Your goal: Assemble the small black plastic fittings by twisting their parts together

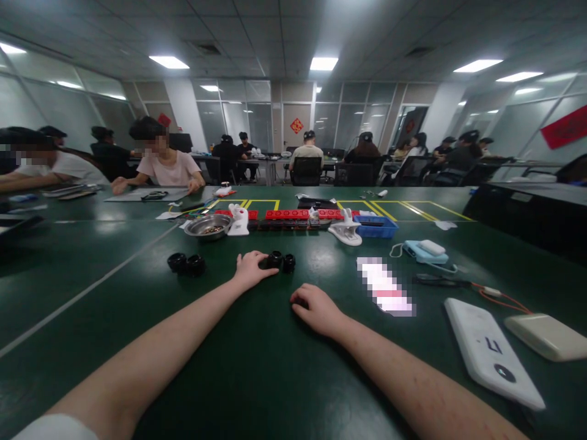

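Note:
My left hand [251,270] reaches forward over the green table. Its thumb and fingers close around the near left side of a black, round, lens-like piece [276,259]. A smaller black round piece [288,263] stands just right of that one. Farther left, two more black round pieces, one [176,263] beside the other [195,265], sit close together. My right hand [317,308] rests on the table nearer to me, its fingers loosely curled and nothing visible in them.
Behind the hands stand a metal bowl [200,226] of small parts, white clamps [347,230], a red strip [288,214] and a blue tray [376,227]. A phone-like white device [490,351] and a cream case [548,336] lie right. A co-worker [160,159] sits across.

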The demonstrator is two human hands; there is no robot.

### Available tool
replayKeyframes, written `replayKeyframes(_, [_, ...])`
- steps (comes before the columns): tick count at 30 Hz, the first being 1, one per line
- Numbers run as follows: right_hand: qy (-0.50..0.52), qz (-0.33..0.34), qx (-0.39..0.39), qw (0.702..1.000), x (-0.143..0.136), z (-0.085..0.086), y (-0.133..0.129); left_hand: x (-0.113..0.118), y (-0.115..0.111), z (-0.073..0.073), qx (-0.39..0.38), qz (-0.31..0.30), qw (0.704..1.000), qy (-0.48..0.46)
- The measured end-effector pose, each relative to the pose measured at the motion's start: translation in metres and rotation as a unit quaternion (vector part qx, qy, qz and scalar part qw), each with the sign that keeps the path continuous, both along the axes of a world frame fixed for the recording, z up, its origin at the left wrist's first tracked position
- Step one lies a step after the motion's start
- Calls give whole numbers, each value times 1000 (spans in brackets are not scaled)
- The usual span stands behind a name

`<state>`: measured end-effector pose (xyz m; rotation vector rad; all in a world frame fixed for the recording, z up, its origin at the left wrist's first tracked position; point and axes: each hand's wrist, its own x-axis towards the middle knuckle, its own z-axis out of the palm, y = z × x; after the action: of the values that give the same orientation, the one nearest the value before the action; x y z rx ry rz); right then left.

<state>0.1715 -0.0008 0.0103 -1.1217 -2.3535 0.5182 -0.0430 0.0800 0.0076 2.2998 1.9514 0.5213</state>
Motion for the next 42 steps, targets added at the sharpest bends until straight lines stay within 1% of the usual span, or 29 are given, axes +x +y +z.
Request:
replayKeyframes(3, [7, 10, -3, 1000, 2, 0, 0, -13, -5, 1, -16, 10, 1000, -2])
replayKeyframes(5, [11, 14, -6, 1000, 3, 1, 0, -26, -15, 3, -18, 14, 1000, -1])
replayKeyframes(7, [17, 14, -9, 1000, 4, 1, 0, -36, -32, 6, -3, 5, 1000, 3])
replayKeyframes(8, [20, 13, -10, 1000, 3, 0, 1, -39, -43, 8, 12, -12, 1000, 3])
replayKeyframes(9, [25, 9, -11, 1000, 2, 0, 1, -40, -54, 10, 5, -34, 999, 4])
replayKeyframes(11, [37, -2, -12, 999, 0, -1, 2, -34, -79, 15, -17, -99, 995, -9])
replayKeyframes(13, [54, -16, -12, 998, -1, 1, 2, -18, -101, 18, -44, -156, 986, -33])
replayKeyframes(16, [89, -30, 3, 996, 0, 10, -7, 14, -119, 19, -54, -209, 975, -45])
replayKeyframes(17, [105, -31, 19, 994, 0, 15, -12, 23, -121, 18, -53, -221, 973, -51])
replayKeyframes(19, [143, -19, 85, 986, 0, 25, -24, 35, -120, 15, -42, -235, 970, -57])
replayKeyframes(21, [100, -22, 125, 987, -2, 33, -35, 38, -118, 12, -35, -244, 967, -57])
replayKeyframes(22, [62, -26, 128, 990, -3, 36, -39, 38, -117, 11, -34, -247, 967, -57])
replayKeyframes(24, [4, -35, 106, 994, -7, 40, -44, 34, -115, 9, -37, -247, 966, -60])
replayKeyframes(25, [-8, -31, 87, 996, -8, 40, -46, 32, -115, 9, -40, -245, 967, -65])
replayKeyframes(26, [-9, -16, 68, 998, -8, 41, -47, 29, -115, 9, -43, -242, 967, -71])
replayKeyframes(28, [7, 44, 37, 998, -8, 41, -48, 26, -115, 9, -49, -238, 966, -84])
replayKeyframes(30, [27, 94, 28, 995, -8, 40, -50, 25, -115, 9, -50, -238, 966, -89])
replayKeyframes(31, [35, 95, 31, 994, -9, 39, -51, 25, -115, 9, -51, -239, 966, -87])
replayKeyframes(35, [38, 17, 59, 997, -16, 32, -52, 26, -115, 10, -52, -247, 965, -75])
replayKeyframes(36, [39, 10, 57, 998, -17, 31, -52, 27, -116, 11, -52, -250, 964, -71])
replayKeyframes(37, [45, 16, 51, 998, -17, 29, -52, 27, -116, 11, -51, -252, 964, -66])
replayKeyframes(40, [85, 72, 27, 993, -16, 28, -52, 27, -117, 12, -43, -254, 965, -56])
replayKeyframes(41, [93, 83, 28, 992, -15, 28, -52, 27, -117, 11, -39, -255, 965, -52])
replayKeyframes(42, [95, 78, 38, 992, -15, 29, -52, 26, -116, 11, -34, -259, 964, -48])
